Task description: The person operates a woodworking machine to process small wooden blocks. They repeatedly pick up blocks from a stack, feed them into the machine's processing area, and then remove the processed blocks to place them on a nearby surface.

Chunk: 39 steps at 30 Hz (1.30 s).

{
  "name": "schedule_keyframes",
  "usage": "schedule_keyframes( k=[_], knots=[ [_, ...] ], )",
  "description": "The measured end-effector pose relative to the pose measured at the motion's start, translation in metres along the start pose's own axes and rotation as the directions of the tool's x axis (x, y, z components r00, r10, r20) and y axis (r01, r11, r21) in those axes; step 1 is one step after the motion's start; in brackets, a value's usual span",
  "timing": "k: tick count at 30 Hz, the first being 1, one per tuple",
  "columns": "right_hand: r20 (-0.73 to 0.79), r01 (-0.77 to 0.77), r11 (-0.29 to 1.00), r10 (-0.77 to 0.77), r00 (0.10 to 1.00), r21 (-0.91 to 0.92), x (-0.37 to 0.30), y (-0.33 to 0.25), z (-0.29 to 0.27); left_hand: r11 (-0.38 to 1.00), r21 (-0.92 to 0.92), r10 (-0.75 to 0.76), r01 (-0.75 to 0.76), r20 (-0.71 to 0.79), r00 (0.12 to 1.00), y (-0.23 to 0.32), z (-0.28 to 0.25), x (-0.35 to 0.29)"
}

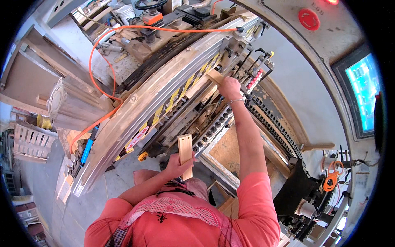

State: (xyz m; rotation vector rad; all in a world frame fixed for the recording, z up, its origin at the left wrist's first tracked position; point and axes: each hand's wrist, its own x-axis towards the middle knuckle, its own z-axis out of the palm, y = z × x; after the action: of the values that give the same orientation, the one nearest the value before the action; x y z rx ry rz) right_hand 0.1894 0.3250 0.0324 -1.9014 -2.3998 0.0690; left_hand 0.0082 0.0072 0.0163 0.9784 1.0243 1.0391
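A smooth grey floor spreads across the lower left of the workshop. Near the left rim stands a pale slatted crate, with a yellow spool just above it in view. Toward the top, a white bucket sits beside wooden boards. At the right, a pale control cabinet bears a glowing blue screen, a red emergency-stop button and a lit red lamp.
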Motion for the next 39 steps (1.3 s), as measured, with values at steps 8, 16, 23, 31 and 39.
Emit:
schedule_keyframes(
  k=[8, 16, 23, 31, 39],
  knots=[
    [-0.03, 0.014, 1.0, -0.013, 0.999, 0.02, -0.002, -0.005, -0.005, 0.996, 0.091, 0.004, -0.003, -0.001, 1.0, -0.012, -0.005, -0.002],
    [-0.011, 0.018, 0.999, -0.019, 1.0, -0.048, -0.005, -0.008, -0.008, 0.972, 0.235, 0.017, -0.016, 0.0, 1.0, -0.023, -0.008, -0.004],
    [-0.018, 0.053, 0.994, -0.055, 0.998, -0.099, 0.002, 0.001, -0.001, 0.973, 0.199, 0.129, -0.12, -0.035, 0.991, -0.005, -0.007, -0.03],
    [-0.016, 0.121, 0.981, -0.125, 0.992, -0.154, 0.001, 0.006, 0.006, 0.993, -0.119, -0.031, -0.012, -0.352, 0.936, -0.011, -0.049, -0.14],
    [-0.338, -0.001, 0.998, 0.02, 0.941, 0.058, -0.078, -0.036, -0.002, 0.995, -0.057, -0.022, -0.086, -0.931, 0.365, -0.009, -0.16, -0.262]
  ],
)
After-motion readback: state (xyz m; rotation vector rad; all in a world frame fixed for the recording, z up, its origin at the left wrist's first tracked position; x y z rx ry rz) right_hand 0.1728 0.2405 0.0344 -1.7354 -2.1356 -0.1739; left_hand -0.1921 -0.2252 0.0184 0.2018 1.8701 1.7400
